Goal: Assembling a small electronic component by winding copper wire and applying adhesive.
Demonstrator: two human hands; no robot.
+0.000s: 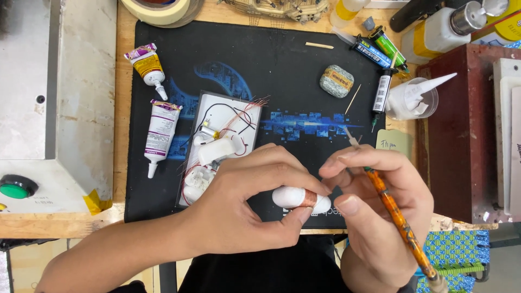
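Pinched between thumb and fingers of the left hand (244,201), the white capsule piece (301,198) lies crosswise just below the black mat's (282,59) near edge (copper band toward the right); right hand (380,211), closer, grips an orange-handled brush (399,220)

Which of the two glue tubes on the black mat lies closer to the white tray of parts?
The longer white and purple tube, nozzle pointing toward the person, lies right beside the white tray. The shorter yellow-banded tube sits farther up the mat.

The left hand (244,201) hides part of the white oval piece (301,198).
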